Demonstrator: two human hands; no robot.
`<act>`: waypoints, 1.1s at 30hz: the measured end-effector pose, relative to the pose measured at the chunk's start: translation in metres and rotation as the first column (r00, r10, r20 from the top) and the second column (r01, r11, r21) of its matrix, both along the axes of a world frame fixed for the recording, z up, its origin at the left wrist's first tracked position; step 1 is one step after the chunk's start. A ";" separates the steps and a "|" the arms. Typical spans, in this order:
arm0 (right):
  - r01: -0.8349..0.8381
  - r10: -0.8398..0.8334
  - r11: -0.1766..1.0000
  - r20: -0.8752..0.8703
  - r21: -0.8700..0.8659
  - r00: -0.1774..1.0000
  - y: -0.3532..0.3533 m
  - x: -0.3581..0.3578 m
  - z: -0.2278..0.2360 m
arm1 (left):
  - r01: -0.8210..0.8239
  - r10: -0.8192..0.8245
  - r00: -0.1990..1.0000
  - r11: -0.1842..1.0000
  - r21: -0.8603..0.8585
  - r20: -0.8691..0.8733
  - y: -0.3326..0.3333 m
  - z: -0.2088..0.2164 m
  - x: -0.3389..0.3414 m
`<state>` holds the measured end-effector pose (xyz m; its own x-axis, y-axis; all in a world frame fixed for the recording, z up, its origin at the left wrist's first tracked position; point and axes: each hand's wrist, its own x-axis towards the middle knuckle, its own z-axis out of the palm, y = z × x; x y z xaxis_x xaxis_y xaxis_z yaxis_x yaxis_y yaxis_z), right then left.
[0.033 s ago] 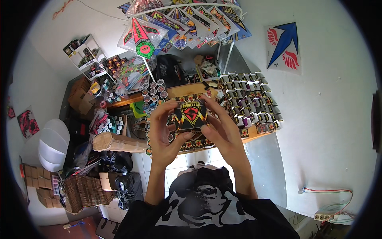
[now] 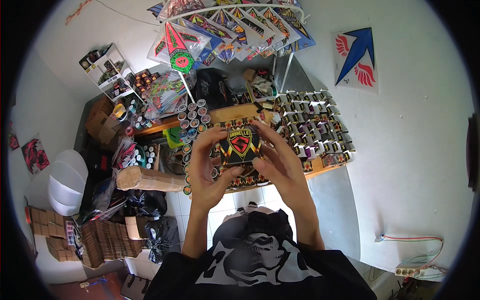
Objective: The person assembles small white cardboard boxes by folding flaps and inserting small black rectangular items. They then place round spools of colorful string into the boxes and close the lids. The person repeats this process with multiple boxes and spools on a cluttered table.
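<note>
Between my two hands is a small black box with a red and yellow shield emblem and gold slanted stripes on its face. My left hand grips its left side, fingers at the upper corner and thumb at the lower edge. On the right side, my right hand holds it the same way, thumb on the lower right corner. The box is raised over a wooden table, partly covering rows of similar printed boxes. Round lidded jars stand in columns left of my left hand.
Rows of small boxes with raised white flaps fill the table's right side. Bagged colourful stickers hang from a white rack behind. A long taped cardboard box lies to the left, near black plastic bags and stacked flat cardboard.
The box has tipped very slightly in my hands, its emblem sitting a touch lower. Both hands keep the same hold.
</note>
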<state>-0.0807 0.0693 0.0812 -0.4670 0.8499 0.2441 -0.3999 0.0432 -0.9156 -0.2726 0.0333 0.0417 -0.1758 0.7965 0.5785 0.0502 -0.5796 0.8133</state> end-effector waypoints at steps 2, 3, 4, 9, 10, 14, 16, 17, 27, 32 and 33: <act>-0.036 0.036 0.999 -0.006 -0.006 0.999 0.000 0.005 0.000 | 0.037 -0.036 0.998 0.999 -0.028 0.046 -0.006 0.000 0.003; -0.052 0.052 0.999 -0.008 -0.012 0.999 -0.001 0.007 -0.002 | 0.057 -0.054 0.996 0.998 -0.042 0.070 -0.008 -0.001 0.005; -0.036 0.035 0.999 -0.016 -0.013 0.999 -0.003 0.009 -0.004 | 0.066 -0.062 0.994 0.996 -0.051 0.087 -0.009 -0.003 0.008; -0.006 0.004 1.000 -0.055 -0.027 0.998 -0.014 0.033 -0.009 | 0.143 -0.132 0.984 0.986 -0.088 0.117 -0.008 -0.008 0.029; 0.004 -0.006 1.000 -0.050 -0.027 0.999 -0.014 0.040 -0.009 | 0.157 -0.145 0.982 0.983 -0.094 0.120 -0.007 -0.009 0.036; 0.025 -0.029 0.998 -0.072 -0.050 0.997 -0.008 0.073 -0.015 | 0.206 -0.195 0.975 0.973 -0.102 0.102 0.003 -0.008 0.067; 0.026 -0.029 0.999 -0.066 -0.038 0.997 0.000 0.094 -0.020 | 0.221 -0.211 0.973 0.969 -0.107 0.094 0.010 -0.010 0.086; 0.031 -0.034 0.999 -0.082 -0.038 0.996 0.004 0.104 -0.023 | 0.225 -0.215 0.972 0.968 -0.109 0.097 0.014 -0.010 0.097; 0.017 -0.089 0.974 0.312 0.227 0.946 0.073 0.264 -0.039 | 0.233 -0.217 0.963 0.969 -0.087 0.161 0.074 -0.041 0.247; -0.037 -0.185 0.928 0.542 0.371 0.820 0.112 0.328 -0.050 | 0.248 -0.231 0.967 0.949 -0.193 0.107 0.098 -0.073 0.310; -0.058 -0.190 0.922 0.578 0.382 0.794 0.118 0.336 -0.054 | 0.253 -0.230 0.966 0.940 -0.228 0.121 0.102 -0.081 0.319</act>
<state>0.2549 0.1877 0.0269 -0.5676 0.7903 0.2306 0.2346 0.4238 -0.8749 0.0466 0.1351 -0.0396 -0.0036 0.9343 0.3564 -0.1476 -0.3530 0.9239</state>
